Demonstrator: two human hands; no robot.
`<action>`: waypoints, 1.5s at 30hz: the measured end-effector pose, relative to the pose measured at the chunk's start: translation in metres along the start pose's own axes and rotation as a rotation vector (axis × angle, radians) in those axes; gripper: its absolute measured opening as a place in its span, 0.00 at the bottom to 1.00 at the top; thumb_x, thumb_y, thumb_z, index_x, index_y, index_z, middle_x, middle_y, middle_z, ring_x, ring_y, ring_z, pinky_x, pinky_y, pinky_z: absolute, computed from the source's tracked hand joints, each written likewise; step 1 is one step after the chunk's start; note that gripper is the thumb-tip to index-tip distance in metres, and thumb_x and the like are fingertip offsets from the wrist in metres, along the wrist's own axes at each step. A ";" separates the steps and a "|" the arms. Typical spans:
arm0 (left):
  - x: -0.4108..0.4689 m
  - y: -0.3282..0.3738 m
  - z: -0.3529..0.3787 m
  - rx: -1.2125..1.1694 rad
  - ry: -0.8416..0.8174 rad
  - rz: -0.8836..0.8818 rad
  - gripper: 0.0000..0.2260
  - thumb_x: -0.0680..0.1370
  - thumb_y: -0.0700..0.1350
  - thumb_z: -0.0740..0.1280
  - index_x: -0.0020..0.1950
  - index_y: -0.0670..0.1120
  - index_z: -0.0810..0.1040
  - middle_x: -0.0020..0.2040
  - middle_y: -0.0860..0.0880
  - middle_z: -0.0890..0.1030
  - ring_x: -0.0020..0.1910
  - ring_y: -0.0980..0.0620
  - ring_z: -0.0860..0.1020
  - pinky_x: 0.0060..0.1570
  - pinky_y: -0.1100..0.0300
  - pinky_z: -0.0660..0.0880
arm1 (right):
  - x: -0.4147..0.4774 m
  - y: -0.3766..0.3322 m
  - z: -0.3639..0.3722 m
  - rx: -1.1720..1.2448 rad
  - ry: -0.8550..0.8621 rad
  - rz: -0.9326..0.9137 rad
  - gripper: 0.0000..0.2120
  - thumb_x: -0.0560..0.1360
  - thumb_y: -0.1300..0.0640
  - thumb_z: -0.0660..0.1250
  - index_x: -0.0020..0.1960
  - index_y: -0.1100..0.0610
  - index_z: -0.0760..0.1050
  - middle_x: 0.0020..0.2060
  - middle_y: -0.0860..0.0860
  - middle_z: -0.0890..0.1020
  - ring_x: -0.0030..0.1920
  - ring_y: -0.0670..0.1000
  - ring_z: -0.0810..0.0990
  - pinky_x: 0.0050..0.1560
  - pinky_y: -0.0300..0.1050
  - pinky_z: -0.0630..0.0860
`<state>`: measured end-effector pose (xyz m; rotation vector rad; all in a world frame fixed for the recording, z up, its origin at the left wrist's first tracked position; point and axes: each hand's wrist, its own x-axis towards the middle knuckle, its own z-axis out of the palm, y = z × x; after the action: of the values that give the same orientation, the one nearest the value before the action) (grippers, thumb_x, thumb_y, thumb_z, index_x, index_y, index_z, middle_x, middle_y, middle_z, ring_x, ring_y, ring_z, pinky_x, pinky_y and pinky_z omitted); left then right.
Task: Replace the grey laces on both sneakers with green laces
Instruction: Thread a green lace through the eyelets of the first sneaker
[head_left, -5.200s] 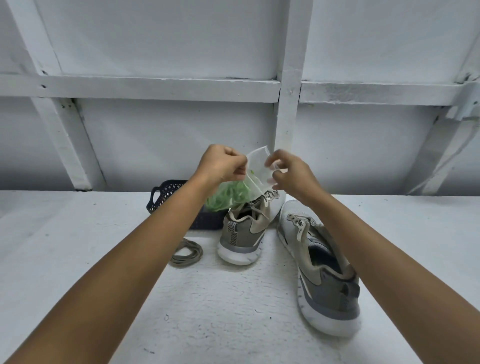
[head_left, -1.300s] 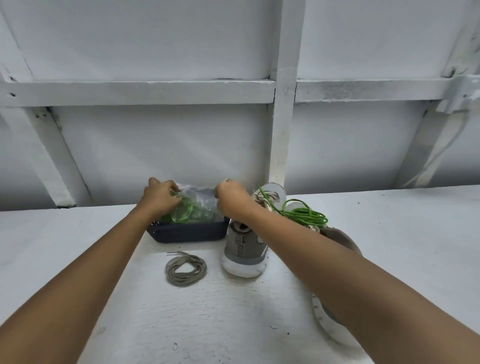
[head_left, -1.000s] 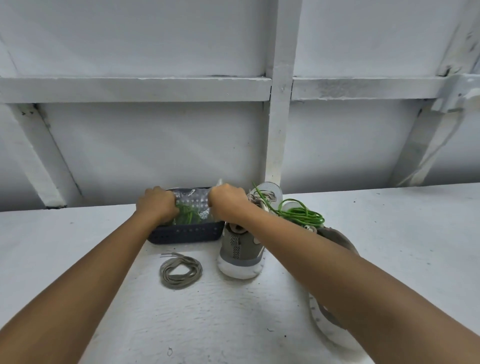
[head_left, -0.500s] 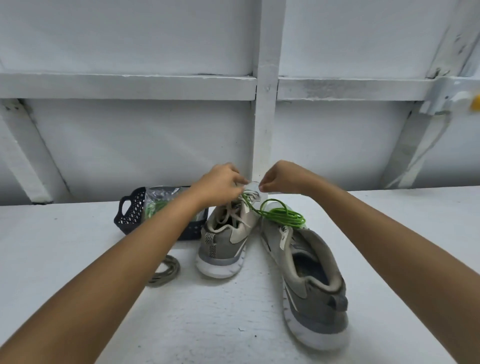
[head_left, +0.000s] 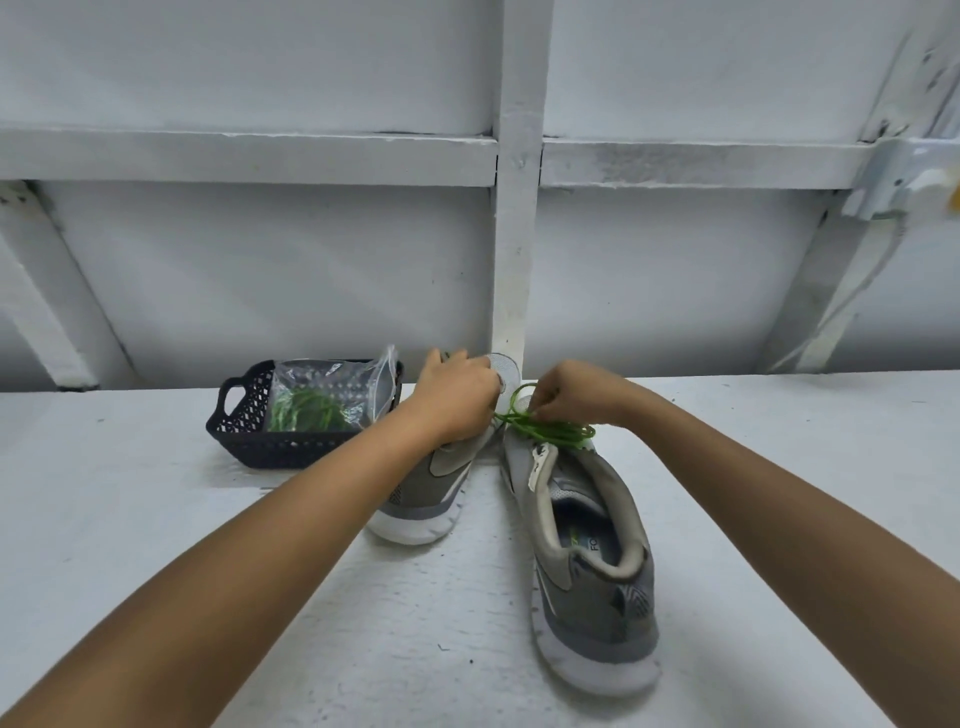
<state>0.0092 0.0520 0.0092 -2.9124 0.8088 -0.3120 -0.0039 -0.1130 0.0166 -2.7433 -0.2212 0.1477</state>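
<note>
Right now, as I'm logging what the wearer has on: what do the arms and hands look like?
The left arm and right arm are bare to the frame edge: no sleeves, watch or bands. The left hand and right hand wear no gloves. No rings show, though the fingers are partly hidden.
</note>
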 end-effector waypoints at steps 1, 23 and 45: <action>0.000 -0.002 0.000 -0.056 0.002 -0.011 0.10 0.77 0.43 0.61 0.52 0.49 0.81 0.54 0.48 0.76 0.58 0.44 0.71 0.51 0.50 0.61 | 0.000 0.003 -0.002 0.070 0.006 0.018 0.06 0.73 0.59 0.67 0.47 0.56 0.82 0.37 0.51 0.80 0.34 0.48 0.75 0.32 0.37 0.72; -0.046 -0.046 -0.017 -0.222 -0.039 -0.115 0.11 0.77 0.47 0.60 0.50 0.49 0.82 0.46 0.48 0.82 0.48 0.47 0.76 0.52 0.52 0.68 | 0.007 0.013 0.003 -0.200 0.050 -0.043 0.13 0.77 0.53 0.63 0.61 0.49 0.77 0.58 0.51 0.80 0.56 0.53 0.77 0.47 0.38 0.66; -0.035 -0.062 -0.039 -1.407 -0.171 -0.434 0.05 0.78 0.40 0.65 0.44 0.41 0.78 0.27 0.52 0.76 0.20 0.61 0.66 0.22 0.69 0.62 | 0.005 0.012 -0.005 0.041 0.421 -0.047 0.08 0.76 0.56 0.66 0.53 0.55 0.81 0.51 0.58 0.74 0.52 0.57 0.76 0.50 0.44 0.69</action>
<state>0.0021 0.1211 0.0505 -4.2681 0.3652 0.8499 0.0029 -0.1252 0.0157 -2.6491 -0.1616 -0.4287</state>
